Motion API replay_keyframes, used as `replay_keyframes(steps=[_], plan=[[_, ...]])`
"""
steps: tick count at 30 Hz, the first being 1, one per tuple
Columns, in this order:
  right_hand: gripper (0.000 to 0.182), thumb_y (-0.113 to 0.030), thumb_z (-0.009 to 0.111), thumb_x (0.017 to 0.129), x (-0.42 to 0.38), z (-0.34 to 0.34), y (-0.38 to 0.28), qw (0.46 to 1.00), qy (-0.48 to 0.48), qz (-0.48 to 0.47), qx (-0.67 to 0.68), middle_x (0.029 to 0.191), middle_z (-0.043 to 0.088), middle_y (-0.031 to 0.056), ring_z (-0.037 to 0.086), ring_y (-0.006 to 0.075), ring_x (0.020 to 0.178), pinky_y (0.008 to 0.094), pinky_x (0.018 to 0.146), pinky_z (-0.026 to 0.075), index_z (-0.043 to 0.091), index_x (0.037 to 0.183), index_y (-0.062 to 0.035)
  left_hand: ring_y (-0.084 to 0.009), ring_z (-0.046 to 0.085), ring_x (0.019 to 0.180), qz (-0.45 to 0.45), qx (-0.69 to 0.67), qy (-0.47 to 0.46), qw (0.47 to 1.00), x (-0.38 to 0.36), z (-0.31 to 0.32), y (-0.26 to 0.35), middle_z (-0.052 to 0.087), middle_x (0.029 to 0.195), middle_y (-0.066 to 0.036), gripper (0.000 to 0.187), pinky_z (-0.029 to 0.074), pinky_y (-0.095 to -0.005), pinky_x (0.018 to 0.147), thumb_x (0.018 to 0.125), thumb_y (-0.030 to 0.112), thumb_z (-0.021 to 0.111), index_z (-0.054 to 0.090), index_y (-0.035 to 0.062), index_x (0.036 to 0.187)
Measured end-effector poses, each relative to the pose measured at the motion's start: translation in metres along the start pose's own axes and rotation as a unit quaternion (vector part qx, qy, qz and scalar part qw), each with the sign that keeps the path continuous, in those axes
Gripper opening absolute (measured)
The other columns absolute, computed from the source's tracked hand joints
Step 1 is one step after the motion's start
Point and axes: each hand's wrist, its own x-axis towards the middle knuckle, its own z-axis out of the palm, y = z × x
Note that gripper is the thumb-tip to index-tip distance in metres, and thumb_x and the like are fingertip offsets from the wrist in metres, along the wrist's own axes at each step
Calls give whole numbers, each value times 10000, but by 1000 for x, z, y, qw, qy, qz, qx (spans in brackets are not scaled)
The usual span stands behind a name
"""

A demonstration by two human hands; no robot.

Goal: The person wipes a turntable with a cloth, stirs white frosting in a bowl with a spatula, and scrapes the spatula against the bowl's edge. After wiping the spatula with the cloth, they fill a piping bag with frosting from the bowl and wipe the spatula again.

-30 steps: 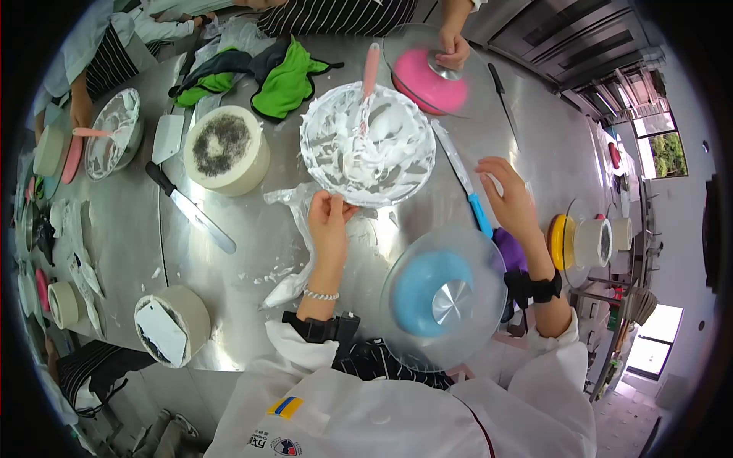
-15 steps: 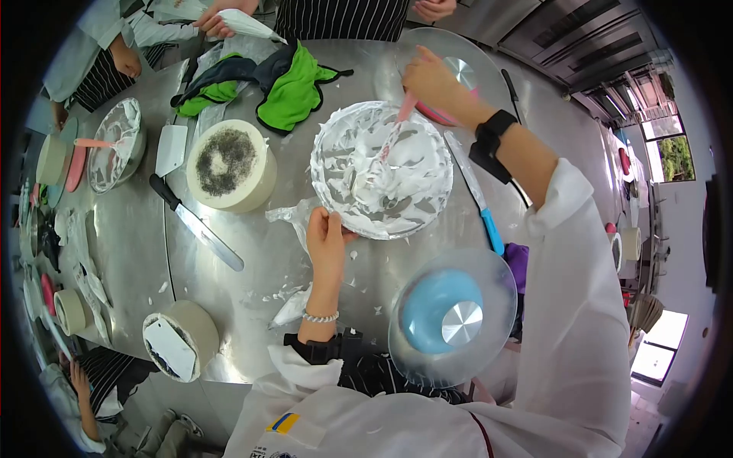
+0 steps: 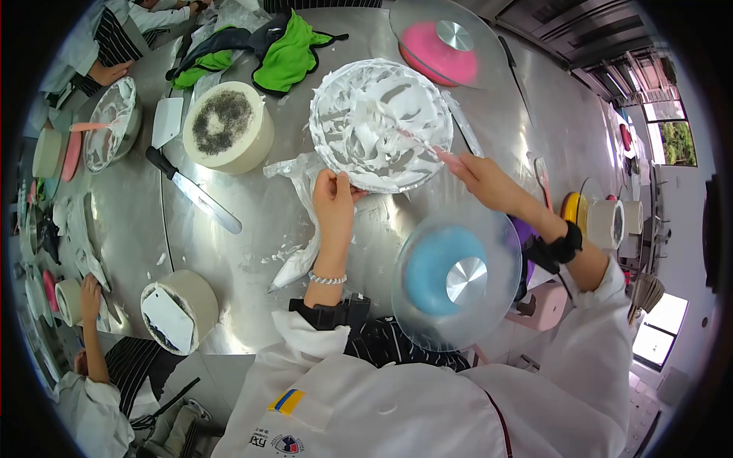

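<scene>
A round mixing bowl (image 3: 391, 188) stands on the steel table, its inside smeared with white whipped cream (image 3: 374, 122). My left hand (image 3: 334, 192) pinches the near left rim of the bowl. In my right hand (image 3: 489, 183), closed at the bowl's near right side, is the handle of a pink spatula (image 3: 450, 159); its cream-coated blade reaches into the bowl. Beside the left wrist lies a crumpled clear piping bag (image 3: 305, 248) with cream in it. A long spatula knife (image 3: 463, 126) lies right of the bowl, partly hidden by it.
A blue turntable (image 3: 443, 267) with a clear top stands near my body, a pink one (image 3: 435, 57) farther back. To the left are a cake form (image 3: 240, 141), a black-handled palette knife (image 3: 197, 192), a white scraper (image 3: 167, 122) and green cloths (image 3: 286, 61). Co-workers stand around the table's left side.
My right hand has swung from the bowl's far side to its near right, turning the spatula with it. My left hand stays on the rim. The view has tilted down.
</scene>
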Motion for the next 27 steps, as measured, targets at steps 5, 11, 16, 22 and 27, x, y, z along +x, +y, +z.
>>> replay_keyframes(steps=[5, 11, 16, 22, 27], plan=[[234, -232, 431, 858, -40, 63, 20, 956, 188, 27, -224, 561, 525, 179, 520, 350, 491, 435, 422, 380, 406, 765, -19, -118, 535, 573, 14, -27, 20, 999, 0, 10, -8, 494, 699, -74, 128, 526, -251, 527, 840, 62, 429, 389, -4, 738], [259, -242, 419, 861, -47, 78, 24, 957, 216, 13, -195, 541, 530, 181, 523, 352, 474, 432, 426, 401, 402, 762, -4, -136, 562, 623, 35, 34, -8, 999, 2, 14, -15, 519, 722, -76, 138, 529, -254, 546, 859, 82, 416, 397, 8, 744], [258, -240, 412, 864, -53, 76, 19, 964, 211, 29, -159, 538, 521, 193, 523, 370, 492, 438, 439, 405, 407, 772, 0, -125, 560, 621, 38, 85, 1, 996, 3, 14, -14, 520, 716, -63, 130, 528, -247, 542, 858, 86, 422, 410, 6, 755], [260, -225, 427, 859, -66, 69, 16, 966, 224, 21, -127, 537, 510, 206, 512, 375, 492, 460, 448, 382, 427, 746, 9, -92, 504, 563, 70, 113, 8, 991, -5, 13, -17, 469, 659, -42, 160, 518, -242, 475, 843, 78, 445, 401, -5, 712], [237, -162, 409, 862, -65, 57, 10, 975, 177, 1, -133, 589, 459, 179, 484, 357, 544, 428, 495, 355, 487, 1034, -19, -84, 513, 579, 74, 146, -3, 986, -7, 5, -23, 480, 659, -33, 182, 523, -231, 520, 859, 109, 438, 397, 8, 712]])
